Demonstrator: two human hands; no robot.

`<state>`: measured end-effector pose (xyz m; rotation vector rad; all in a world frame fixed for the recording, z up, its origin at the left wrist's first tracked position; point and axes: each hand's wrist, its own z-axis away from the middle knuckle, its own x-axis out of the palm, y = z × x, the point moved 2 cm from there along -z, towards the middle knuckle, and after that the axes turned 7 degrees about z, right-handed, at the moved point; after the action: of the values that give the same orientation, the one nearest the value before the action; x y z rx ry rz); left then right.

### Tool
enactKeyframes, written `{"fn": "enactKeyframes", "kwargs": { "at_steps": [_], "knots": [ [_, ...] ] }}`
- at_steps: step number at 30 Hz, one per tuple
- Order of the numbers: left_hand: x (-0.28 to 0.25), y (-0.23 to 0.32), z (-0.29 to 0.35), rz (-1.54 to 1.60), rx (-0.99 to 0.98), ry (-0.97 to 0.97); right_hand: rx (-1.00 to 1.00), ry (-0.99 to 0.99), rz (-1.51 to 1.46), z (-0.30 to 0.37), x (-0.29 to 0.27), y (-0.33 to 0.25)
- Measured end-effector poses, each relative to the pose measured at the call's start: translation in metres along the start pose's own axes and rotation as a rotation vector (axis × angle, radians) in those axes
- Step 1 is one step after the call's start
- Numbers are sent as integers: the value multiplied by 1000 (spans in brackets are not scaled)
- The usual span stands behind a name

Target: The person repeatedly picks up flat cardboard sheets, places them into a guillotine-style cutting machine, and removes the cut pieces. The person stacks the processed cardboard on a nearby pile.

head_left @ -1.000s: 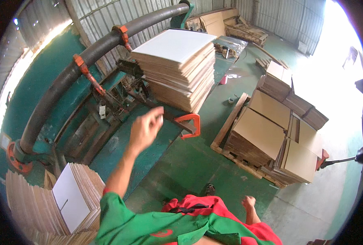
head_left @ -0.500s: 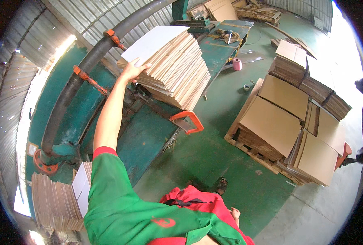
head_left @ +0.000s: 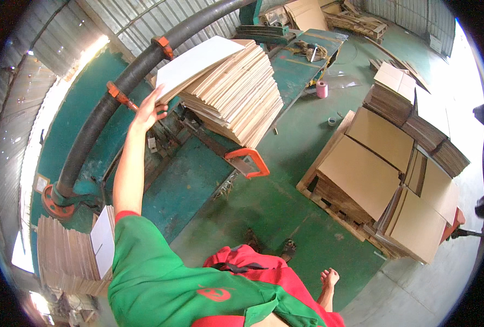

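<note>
My left arm reaches to the upper left. At its end, my left hand (head_left: 150,111) grips the near left corner of a white-faced cardboard sheet (head_left: 195,61). That sheet lies askew on top of a tall stack of brown cardboard sheets (head_left: 233,90), its left part jutting past the stack's side. One or more brown layers show under the white one; how many the hand holds I cannot tell. Low on the right, my right hand (head_left: 329,278) hangs away from everything, fingers curled in, with nothing visible in them.
An orange handle-like frame (head_left: 255,162) sticks out below the stack, on the green machine bed (head_left: 184,174). A thick black pipe (head_left: 103,117) curves along the left. Cardboard piles on a wooden pallet (head_left: 329,204) stand right; another stack (head_left: 67,248) is lower left. A pink roll (head_left: 322,89) stands on the floor.
My left hand has moved left, dragging the white-faced sheet askew off the stack's left side. My right hand has swung outward to the right and shows more fully.
</note>
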<state>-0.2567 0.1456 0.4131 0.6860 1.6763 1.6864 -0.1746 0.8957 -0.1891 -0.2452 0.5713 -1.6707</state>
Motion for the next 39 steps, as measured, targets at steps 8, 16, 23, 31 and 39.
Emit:
{"fn": "enactKeyframes", "kwargs": {
  "at_steps": [8,16,23,31,39],
  "knots": [
    [-80,-48,131,600,-128,377,-68,-360,165,21,99,-48],
    [-55,-219,286,579,-327,92,-498,-1308,337,253,302,-153],
    [8,-317,342,557,-328,110,-503,-1081,309,369,419,-107],
    [-156,-373,365,-157,-343,237,-1080,-1092,688,414,459,-101],
    [-247,-370,341,-375,69,670,-1290,-1091,1099,413,531,-126]
  ]
}}
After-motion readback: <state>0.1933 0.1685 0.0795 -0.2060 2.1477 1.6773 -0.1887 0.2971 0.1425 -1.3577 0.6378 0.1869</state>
